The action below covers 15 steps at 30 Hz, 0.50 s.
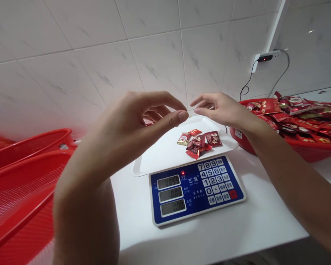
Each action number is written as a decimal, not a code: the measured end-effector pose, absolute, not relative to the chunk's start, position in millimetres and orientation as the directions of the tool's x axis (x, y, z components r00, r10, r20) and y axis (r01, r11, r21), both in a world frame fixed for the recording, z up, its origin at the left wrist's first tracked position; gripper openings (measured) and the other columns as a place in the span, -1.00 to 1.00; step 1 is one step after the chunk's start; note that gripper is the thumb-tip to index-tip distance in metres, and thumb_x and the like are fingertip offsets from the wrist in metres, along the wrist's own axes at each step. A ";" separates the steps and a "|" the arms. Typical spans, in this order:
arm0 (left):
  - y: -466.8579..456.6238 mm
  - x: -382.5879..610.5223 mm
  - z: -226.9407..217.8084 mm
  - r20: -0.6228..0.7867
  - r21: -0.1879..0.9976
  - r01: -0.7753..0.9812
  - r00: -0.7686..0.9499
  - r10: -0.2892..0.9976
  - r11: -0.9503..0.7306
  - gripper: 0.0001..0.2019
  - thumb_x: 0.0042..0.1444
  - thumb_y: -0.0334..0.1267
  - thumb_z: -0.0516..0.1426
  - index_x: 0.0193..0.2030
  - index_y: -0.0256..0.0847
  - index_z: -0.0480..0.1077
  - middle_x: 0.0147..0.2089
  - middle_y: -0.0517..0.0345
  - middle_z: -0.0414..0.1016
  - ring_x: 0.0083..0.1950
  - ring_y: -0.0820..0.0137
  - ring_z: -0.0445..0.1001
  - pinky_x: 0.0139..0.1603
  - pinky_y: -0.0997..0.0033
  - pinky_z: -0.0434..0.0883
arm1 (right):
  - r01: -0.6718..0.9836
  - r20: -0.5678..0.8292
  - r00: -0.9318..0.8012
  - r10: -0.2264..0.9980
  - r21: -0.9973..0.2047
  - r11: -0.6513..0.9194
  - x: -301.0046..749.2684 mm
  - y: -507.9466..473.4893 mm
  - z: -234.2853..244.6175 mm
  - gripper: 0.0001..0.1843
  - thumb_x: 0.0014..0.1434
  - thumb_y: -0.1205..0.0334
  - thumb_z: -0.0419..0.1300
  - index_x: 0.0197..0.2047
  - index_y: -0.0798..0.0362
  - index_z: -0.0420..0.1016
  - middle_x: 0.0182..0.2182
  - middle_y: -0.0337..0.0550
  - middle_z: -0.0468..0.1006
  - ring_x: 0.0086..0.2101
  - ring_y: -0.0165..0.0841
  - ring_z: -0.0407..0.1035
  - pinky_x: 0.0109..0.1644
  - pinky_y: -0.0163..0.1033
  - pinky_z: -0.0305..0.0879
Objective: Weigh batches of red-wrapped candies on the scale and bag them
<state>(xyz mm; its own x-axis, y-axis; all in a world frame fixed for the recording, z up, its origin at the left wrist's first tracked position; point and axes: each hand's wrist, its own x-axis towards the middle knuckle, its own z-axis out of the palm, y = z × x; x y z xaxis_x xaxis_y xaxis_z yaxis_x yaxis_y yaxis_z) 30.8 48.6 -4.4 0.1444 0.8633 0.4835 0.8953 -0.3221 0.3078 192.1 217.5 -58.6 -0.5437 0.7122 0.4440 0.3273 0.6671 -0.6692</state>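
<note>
My left hand and my right hand are raised over a white plastic tray, their fingertips close together but apart. Neither hand visibly holds anything, and the fingers of each are curved and parted. Several red and gold wrapped candies lie in a small pile on the tray, below the hands. In front of the tray stands a blue and white digital weighing scale with a keypad and several small displays. The tray seems to rest on its platform, which is hidden.
A red basket heaped with wrapped candies stands to the right on the white counter. Stacked red mesh baskets fill the lower left. Behind are white tiles and a wall socket with black cables.
</note>
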 end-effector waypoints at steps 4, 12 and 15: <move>49.8 27.4 -4.3 0.494 0.297 0.891 0.165 0.854 -0.344 -0.77 0.29 -0.02 0.16 -0.11 -0.02 0.59 -0.27 0.35 0.64 -0.27 0.44 0.60 -0.29 0.56 0.48 | 0.365 0.461 -0.538 0.706 -0.627 0.688 193.2 220.7 -56.4 -0.73 0.24 0.27 0.24 0.00 0.02 0.61 -0.13 -0.01 0.65 -0.14 -0.21 0.51 0.02 -0.07 0.43; 53.7 12.9 -5.2 0.527 0.258 0.914 0.139 0.838 -0.314 -0.75 0.25 0.13 0.15 -0.13 0.16 0.59 -0.23 0.38 0.66 -0.33 0.43 0.59 -0.47 0.58 0.40 | 0.817 0.359 -0.251 0.899 -0.420 0.396 284.5 247.2 -25.1 -0.70 0.10 0.36 0.24 -0.09 0.07 0.65 -0.17 0.02 0.66 -0.17 -0.14 0.54 -0.02 -0.06 0.46; 57.3 11.4 -5.6 0.515 0.252 0.917 0.144 0.845 -0.310 -0.74 0.24 0.16 0.14 -0.14 0.20 0.59 -0.24 0.37 0.66 -0.34 0.42 0.59 -0.45 0.55 0.41 | 0.873 0.196 -0.231 0.953 -0.391 0.292 312.2 262.0 -25.5 -0.60 0.03 0.21 0.34 -0.02 0.00 0.63 -0.16 -0.03 0.67 -0.16 -0.09 0.55 -0.07 -0.06 0.47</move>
